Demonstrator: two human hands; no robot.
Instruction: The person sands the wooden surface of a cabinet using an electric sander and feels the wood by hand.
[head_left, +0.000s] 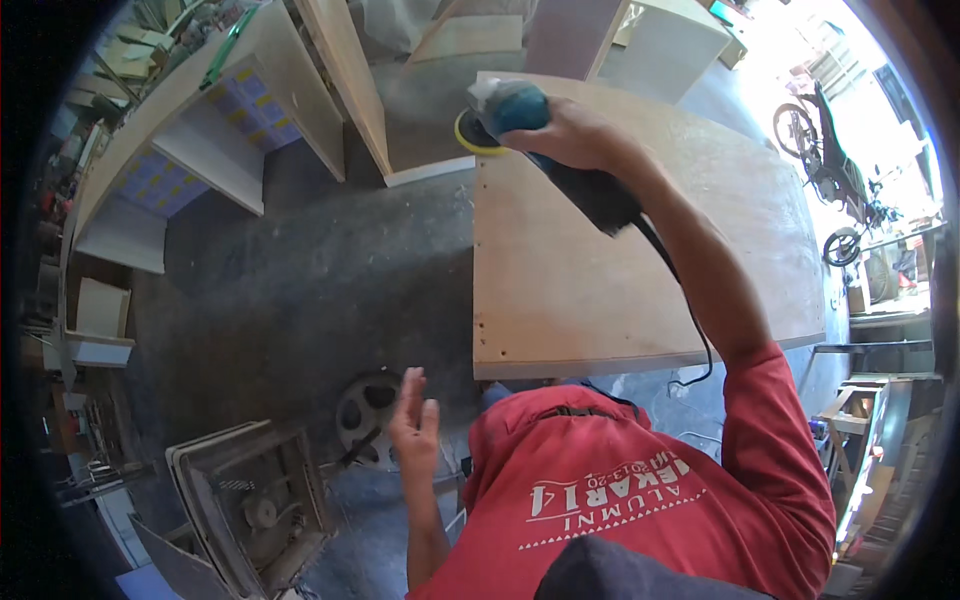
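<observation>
My right hand (577, 135) is closed around the head of a teal and black electric sander or polisher (581, 187). The tool's round pad with a yellow rim (480, 135) is at the far left corner of a large wooden panel (600, 255), partly past its left edge; whether it touches the wood I cannot tell. A black power cord runs from the tool along my right forearm. Small dark holes mark the panel's left and near edges. My left hand (415, 420) is held up, empty, over the floor left of my body.
An open wooden cabinet (214, 169) stands at the upper left, with upright boards (352, 82) beside it. A metal-framed box fan (259, 510) and a round spoked base (367, 412) are at the lower left. A motorcycle (832, 165) stands at the right.
</observation>
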